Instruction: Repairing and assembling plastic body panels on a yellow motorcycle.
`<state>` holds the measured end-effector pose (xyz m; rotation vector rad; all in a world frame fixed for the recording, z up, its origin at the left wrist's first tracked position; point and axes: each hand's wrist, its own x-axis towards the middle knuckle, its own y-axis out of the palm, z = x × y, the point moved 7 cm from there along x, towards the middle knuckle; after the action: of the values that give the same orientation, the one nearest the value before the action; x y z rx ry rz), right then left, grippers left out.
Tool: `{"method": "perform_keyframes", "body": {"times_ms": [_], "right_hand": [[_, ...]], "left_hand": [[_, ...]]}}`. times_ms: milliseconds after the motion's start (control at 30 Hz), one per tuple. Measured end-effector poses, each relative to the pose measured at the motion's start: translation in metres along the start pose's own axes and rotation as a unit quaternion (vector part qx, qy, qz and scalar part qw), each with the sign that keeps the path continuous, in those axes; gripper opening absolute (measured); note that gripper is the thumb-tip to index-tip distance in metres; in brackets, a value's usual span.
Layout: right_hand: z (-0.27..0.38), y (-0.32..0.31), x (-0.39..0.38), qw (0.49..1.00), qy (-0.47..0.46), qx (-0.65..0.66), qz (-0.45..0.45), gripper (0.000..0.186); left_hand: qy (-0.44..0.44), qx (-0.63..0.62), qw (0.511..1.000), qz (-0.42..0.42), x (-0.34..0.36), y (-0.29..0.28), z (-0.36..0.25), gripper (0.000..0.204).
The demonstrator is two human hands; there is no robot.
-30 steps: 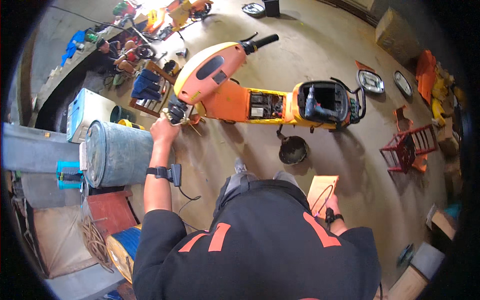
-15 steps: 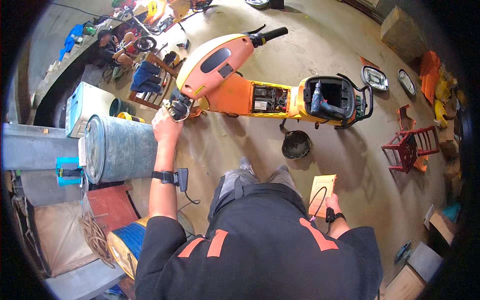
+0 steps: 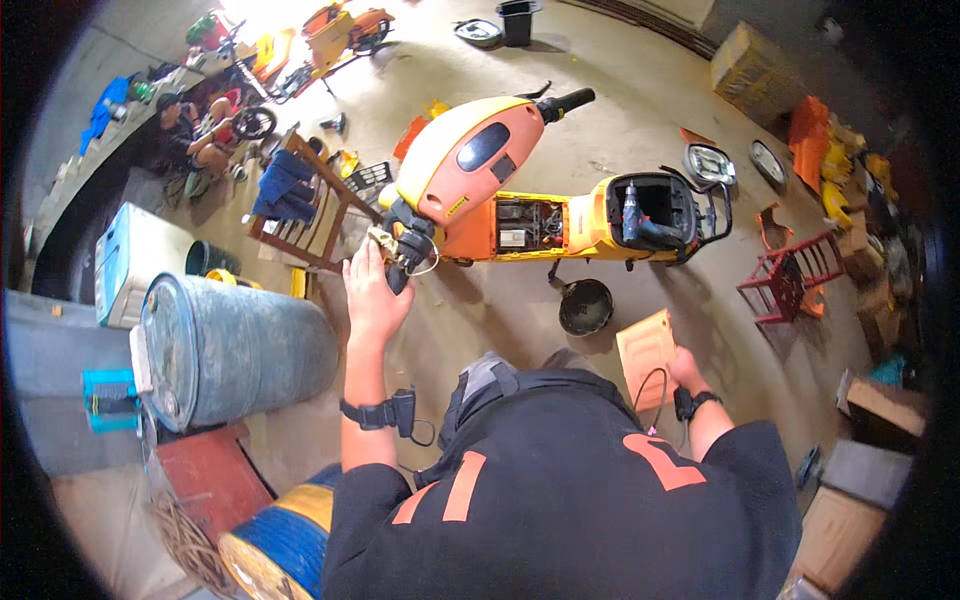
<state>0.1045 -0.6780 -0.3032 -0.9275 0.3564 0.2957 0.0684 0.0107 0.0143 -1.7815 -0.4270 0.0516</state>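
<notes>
Your left hand [image 3: 378, 305] rests against the left handlebar grip [image 3: 398, 281] of the orange-and-yellow scooter [image 3: 582, 225]; whether its fingers close fully, you cannot tell. A cordless drill [image 3: 636, 218] lies in the open seat compartment [image 3: 670, 195] at the scooter's right end. An orange panel [image 3: 645, 345] hangs over the floor [image 3: 520, 310], its right edge pinched in your right hand [image 3: 688, 370]. You seem to be steadying the scooter while carrying the panel; any move calls for a firm hold.

Arms spread, a person [image 3: 570, 490] stretched the left forearm [image 3: 365, 372] straight ahead, the back of the left hand [image 3: 377, 302] upward, its fingers [image 3: 368, 266] pointing forward. Held lower, the right forearm [image 3: 711, 430] angled slightly inward, the right hand [image 3: 684, 368] curled in a grip.
</notes>
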Motion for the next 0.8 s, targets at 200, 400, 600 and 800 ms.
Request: {"method": "perform_keyframes", "body": {"times_ms": [200,400,600,800], "right_hand": [[0.154,-0.047,0.016,0.997,-0.068,-0.034,-0.029,0.029],[0.2,-0.064,0.012,0.994,0.012,-0.009,-0.112,0.035],[0.193,-0.075,0.004,0.98,0.055,0.052,-0.183,0.041],[0.206,-0.084,-0.03,0.968,0.036,0.045,-0.244,0.042]], "left_hand": [[0.001,-0.013,1.0,-0.012,-0.001,-0.004,0.007,0.088],[0.019,-0.032,0.999,-0.014,-0.001,0.0,0.014,0.087],[0.028,-0.064,0.997,-0.027,-0.003,-0.006,0.008,0.075],[0.054,-0.056,0.997,-0.027,-0.005,-0.007,0.008,0.061]]}}
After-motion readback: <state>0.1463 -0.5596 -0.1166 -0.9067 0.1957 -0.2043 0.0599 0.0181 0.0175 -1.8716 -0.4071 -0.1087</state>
